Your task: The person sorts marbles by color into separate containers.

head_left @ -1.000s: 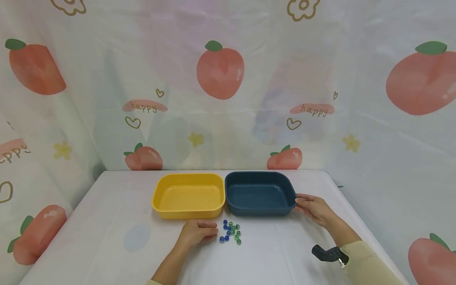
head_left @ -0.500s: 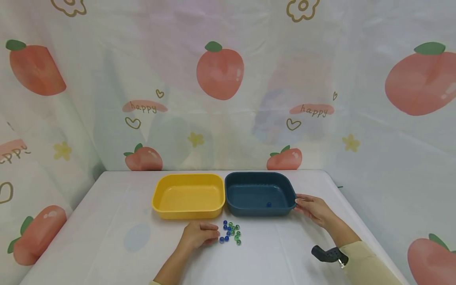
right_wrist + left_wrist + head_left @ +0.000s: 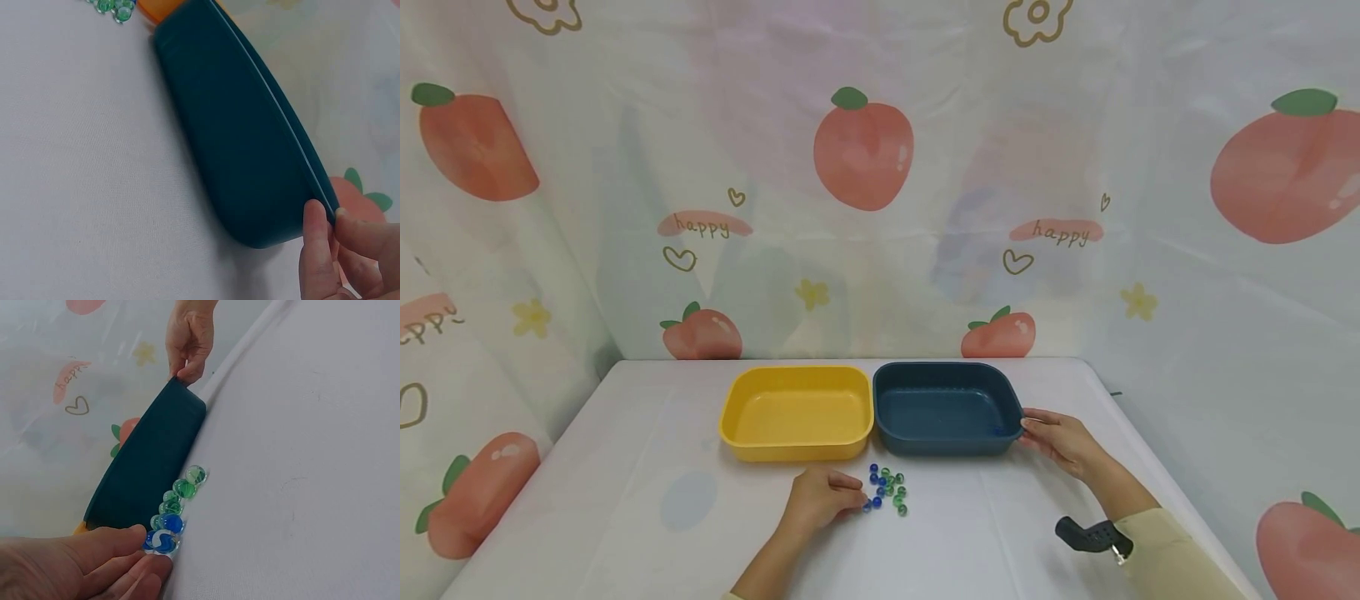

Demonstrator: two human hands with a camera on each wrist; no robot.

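Several blue marbles (image 3: 877,502) and green marbles (image 3: 902,492) lie clustered on the white tabletop, in front of two trays. My left hand (image 3: 822,500) is at the cluster's left edge; thumb and fingertips reach a clear marble with blue and white swirls (image 3: 164,541). It sits at the fingertips, and no firm grip shows. With thumb and fingers, my right hand (image 3: 1062,442) pinches the right rim of the dark blue tray (image 3: 231,125). A single blue marble (image 3: 998,432), faint against the dark floor, lies in that tray near its right front corner.
A yellow tray (image 3: 797,454) stands directly left of the dark blue one, side by side with it. Behind the white table (image 3: 625,483) hangs a curtain (image 3: 880,275) printed with peaches. A black strap device (image 3: 1094,534) is at my right wrist.
My left hand has shifted slightly right to the nearest marble. A blue marble appeared in the dark blue tray and rolled right. The right hand stays on the rim.
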